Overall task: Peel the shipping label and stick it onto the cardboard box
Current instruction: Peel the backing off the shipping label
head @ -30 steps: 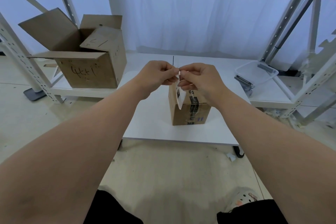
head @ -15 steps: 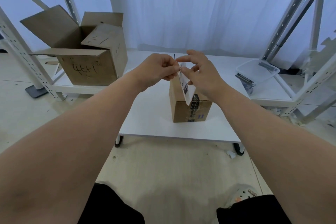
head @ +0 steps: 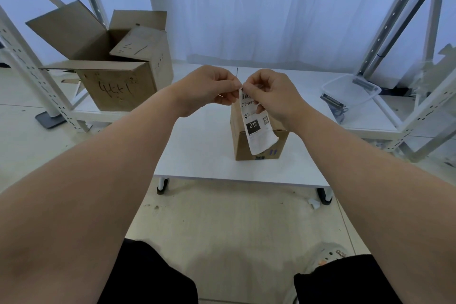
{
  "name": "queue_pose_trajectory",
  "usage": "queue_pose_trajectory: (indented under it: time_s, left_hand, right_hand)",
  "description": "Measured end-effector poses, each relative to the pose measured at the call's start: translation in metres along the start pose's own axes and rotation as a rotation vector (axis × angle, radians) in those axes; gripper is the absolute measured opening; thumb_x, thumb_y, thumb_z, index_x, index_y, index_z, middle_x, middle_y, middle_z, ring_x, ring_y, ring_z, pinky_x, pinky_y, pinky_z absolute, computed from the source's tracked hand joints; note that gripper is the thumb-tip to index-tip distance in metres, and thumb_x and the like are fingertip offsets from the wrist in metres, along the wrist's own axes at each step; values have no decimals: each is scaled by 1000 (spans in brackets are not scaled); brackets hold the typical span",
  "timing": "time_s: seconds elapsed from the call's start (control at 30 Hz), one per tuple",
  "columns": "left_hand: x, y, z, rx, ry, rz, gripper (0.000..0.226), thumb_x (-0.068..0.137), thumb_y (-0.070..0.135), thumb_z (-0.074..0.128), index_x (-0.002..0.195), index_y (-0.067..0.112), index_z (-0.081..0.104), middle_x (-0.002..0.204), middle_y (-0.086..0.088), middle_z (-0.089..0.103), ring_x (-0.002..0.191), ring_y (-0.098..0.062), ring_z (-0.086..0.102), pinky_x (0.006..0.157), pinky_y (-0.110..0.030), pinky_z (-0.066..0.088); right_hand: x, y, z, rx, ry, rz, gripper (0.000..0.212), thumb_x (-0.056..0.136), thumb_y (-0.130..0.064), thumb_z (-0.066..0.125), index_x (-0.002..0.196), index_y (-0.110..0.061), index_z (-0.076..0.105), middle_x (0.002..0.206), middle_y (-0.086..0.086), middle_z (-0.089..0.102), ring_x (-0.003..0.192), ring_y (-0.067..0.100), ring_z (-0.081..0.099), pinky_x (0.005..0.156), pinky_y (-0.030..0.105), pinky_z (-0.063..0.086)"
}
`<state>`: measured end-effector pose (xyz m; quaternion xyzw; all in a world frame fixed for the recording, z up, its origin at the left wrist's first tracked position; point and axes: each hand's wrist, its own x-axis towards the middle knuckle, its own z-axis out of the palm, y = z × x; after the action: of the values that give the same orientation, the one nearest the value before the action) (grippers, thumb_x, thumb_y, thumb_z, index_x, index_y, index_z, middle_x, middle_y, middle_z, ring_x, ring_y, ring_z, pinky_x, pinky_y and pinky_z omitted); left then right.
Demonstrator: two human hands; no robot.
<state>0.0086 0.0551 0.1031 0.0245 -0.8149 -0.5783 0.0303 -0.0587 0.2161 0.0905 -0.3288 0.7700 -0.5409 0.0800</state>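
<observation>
1. Left hand (head: 209, 89) and right hand (head: 271, 96): each pinches the top edge of the label (head: 256, 128). The label hangs down, print toward the camera.
2. Step in hand, as judged: parting the label from its backing. How far it has parted cannot be told.
3. Cardboard box (head: 243, 145): stands closed on the desk (head: 197, 150), just behind the label.
4. Next move: free the sticky side, lay it flat on a bare box face, and press it smooth.
5. Open carton (head: 118, 86): on the shelf, far left.

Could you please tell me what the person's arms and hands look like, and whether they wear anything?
Both are bare: the left hand and right hand wear no gloves, and no ring, watch or bracelet shows. The left forearm and right forearm are uncovered to the frame's edge.
</observation>
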Motion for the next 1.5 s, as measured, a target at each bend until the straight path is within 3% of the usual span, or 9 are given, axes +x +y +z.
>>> queue_pose_trajectory:
  time_s: [0.17,0.33,0.47,0.53,0.6,0.7,0.83,0.93,1.5]
  left_hand:
    - [-1,2,0,-8,-8,-18,14,93,11,55,85,6,65,76,-4,64,71,-11,60,77,-23,54]
    - [-1,1,0,48,9,-26,13,92,12,55,85,6,65,78,-3,66,73,-11,61,78,-23,55]
    - [-2,1,4,161,25,-29,10,90,10,56,82,10,62,76,0,66,72,-10,61,78,-24,54]
    - [-1,0,5,189,32,-33,10,89,10,56,81,10,61,76,-1,65,72,-10,61,79,-24,53]
    - [-1,-2,7,165,60,-26,10,89,10,56,80,10,61,76,-1,65,72,-11,61,78,-24,54]
    - [1,-3,10,62,137,18,9,91,11,56,84,7,61,75,-1,64,70,-9,60,75,-21,55]
    - [5,-1,15,-71,164,62,13,92,10,56,80,9,60,76,-3,63,74,-13,60,85,-29,54]
    - [4,-2,16,-89,152,70,14,93,9,55,80,10,59,78,-4,63,78,-14,60,88,-31,53]
    - [6,-1,21,-10,210,101,11,92,11,57,82,12,63,82,-1,65,83,-15,61,87,-28,53]
  right_hand:
    - [-1,0,0,-26,-3,-5,9,92,-17,59,88,-9,60,75,-5,60,66,8,59,55,18,49]
    - [-1,0,1,-59,-10,-1,7,92,-14,58,86,-10,58,74,-4,58,49,-3,54,50,13,44]
    - [0,2,3,-186,-7,-33,8,91,-17,59,85,-11,60,74,-4,58,62,4,55,58,12,44]
    - [1,4,5,-250,-1,-55,8,89,-18,60,85,-12,61,80,-1,59,68,9,55,62,16,42]
    - [1,5,6,-271,62,-94,8,87,-20,63,92,-14,61,95,1,57,70,4,53,63,9,40]
    - [2,2,5,-208,218,-132,29,82,-21,69,107,-16,55,107,-4,43,72,2,54,68,5,43]
    - [3,-6,4,74,194,-20,5,83,-13,68,81,-14,63,82,2,63,73,16,65,69,27,58]
    - [3,-4,2,162,121,17,7,85,-12,67,80,-9,70,73,2,69,68,10,67,70,24,58]
    - [1,0,-4,134,126,46,9,86,-13,66,85,-8,73,82,8,71,70,13,67,74,26,59]
